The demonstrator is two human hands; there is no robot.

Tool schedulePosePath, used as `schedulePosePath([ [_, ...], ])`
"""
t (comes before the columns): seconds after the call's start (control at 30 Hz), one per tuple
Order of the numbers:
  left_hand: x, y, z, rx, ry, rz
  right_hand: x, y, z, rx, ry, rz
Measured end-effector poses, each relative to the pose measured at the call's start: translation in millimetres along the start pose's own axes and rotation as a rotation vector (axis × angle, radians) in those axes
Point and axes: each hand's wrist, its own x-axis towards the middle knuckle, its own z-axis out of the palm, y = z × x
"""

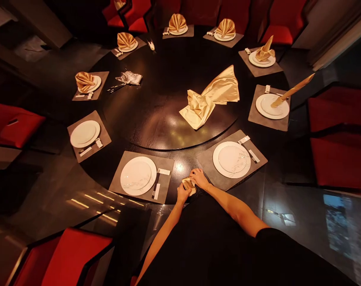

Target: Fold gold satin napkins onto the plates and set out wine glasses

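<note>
Surface: your round black worktop (100,174).
Grips: your left hand (183,194) and right hand (199,178) were closed on a gold napkin (189,186).

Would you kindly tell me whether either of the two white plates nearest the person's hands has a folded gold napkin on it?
No, the plate at left and the plate at right are both bare.

Head-worn view, looking forward and down, over a gold napkin (189,185)
</note>
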Motion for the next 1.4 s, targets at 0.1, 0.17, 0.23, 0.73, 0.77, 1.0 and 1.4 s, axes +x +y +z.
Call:
schedulePosePath([
  [0.1, 3, 5, 2.9, -0.204, -0.131, -0.017, -6, -5, -11, 0.092, 0.096, 0.057],
  [0.17, 1, 13, 4.8, -0.382, -0.193, 0.024, -11, -9, -23, 0.177, 0.218, 0.146],
  [0.23, -3, 27, 4.9, -0.623, -0.266, 0.037, -18, -14, -36, 0.276, 0.381, 0.278],
  [0.73, -26, 138, -7.7, -0.839, -0.496, -0.009, -65, -51, -74, 0.728, 0.475, 0.511],
  [0.77, -24, 138, -13.6, -0.804, -0.478, -0.012, -67, -48, -80, 0.723, 0.509, 0.506],
  [1.0, -13, 145, -33.6, -0.509, -0.463, 0.175, -87, -50, -130, 0.591, 0.449, 0.407],
  [1.4, -4, 106, -4.5, -0.48, -0.463, -0.037, -117, 5, -205, 0.08, 0.221, 0.422],
])
